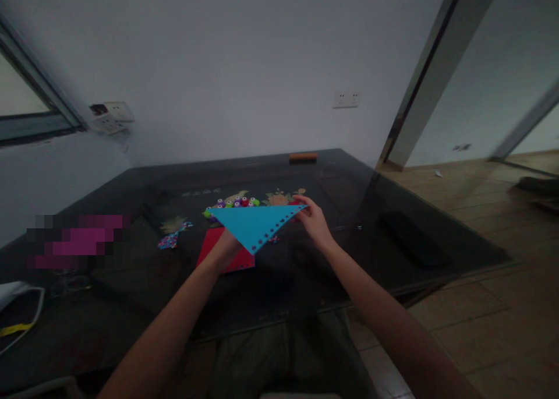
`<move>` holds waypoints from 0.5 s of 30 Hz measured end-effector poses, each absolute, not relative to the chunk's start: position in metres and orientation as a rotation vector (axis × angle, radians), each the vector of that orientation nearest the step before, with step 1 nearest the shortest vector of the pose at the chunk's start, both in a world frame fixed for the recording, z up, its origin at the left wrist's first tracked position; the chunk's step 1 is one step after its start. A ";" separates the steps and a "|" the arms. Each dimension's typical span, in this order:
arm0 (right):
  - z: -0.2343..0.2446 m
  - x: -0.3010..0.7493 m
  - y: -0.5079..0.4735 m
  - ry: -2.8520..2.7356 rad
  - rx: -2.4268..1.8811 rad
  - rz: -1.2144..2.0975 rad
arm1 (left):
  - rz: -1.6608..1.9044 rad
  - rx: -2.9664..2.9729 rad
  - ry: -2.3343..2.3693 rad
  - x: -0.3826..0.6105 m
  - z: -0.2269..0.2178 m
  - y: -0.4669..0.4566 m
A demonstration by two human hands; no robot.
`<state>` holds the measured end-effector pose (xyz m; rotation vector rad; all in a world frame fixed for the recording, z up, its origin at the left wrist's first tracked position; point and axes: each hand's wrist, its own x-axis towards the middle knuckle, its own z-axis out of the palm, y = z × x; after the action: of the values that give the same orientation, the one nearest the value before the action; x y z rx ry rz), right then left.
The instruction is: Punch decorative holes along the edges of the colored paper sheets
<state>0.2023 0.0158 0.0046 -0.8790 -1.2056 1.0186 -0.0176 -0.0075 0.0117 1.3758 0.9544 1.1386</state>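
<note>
A bright blue triangular sheet [255, 225] is held tilted above the dark table, with a row of small dark dots or holes along its right edge. My right hand [312, 217] pinches its right corner between thumb and fingers. My left hand [227, 249] reaches up under the sheet, which hides its fingers. Below the left wrist lies a red sheet [209, 244], similarly dotted along its near edge. Just behind the blue sheet sits a cluster of green, purple and red pieces with eye-like white tops [238, 202]. Small multicoloured beads [169, 240] lie to the left.
The glossy black table [279, 294] meets a pale wall. A brown roll-like object [303, 158] lies at its back edge, and a flat black object [410, 239] at right. A pixelated pink patch [82, 239] covers something at left. White cable-like loops [37, 306] lie nearer.
</note>
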 end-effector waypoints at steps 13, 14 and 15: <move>0.034 0.246 0.037 -0.952 -0.836 0.889 | 0.902 1.125 0.863 -0.008 0.031 -0.013; 0.037 0.255 0.045 -0.969 -0.843 0.862 | 0.922 1.132 0.872 -0.008 0.029 -0.011; 0.037 0.265 0.054 -0.983 -0.867 0.828 | 0.944 1.139 0.886 -0.007 0.028 -0.009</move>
<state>0.2651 0.0538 0.0371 -0.8675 -0.9833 0.8280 -0.0072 -0.0092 0.0277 1.1385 0.8856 0.9443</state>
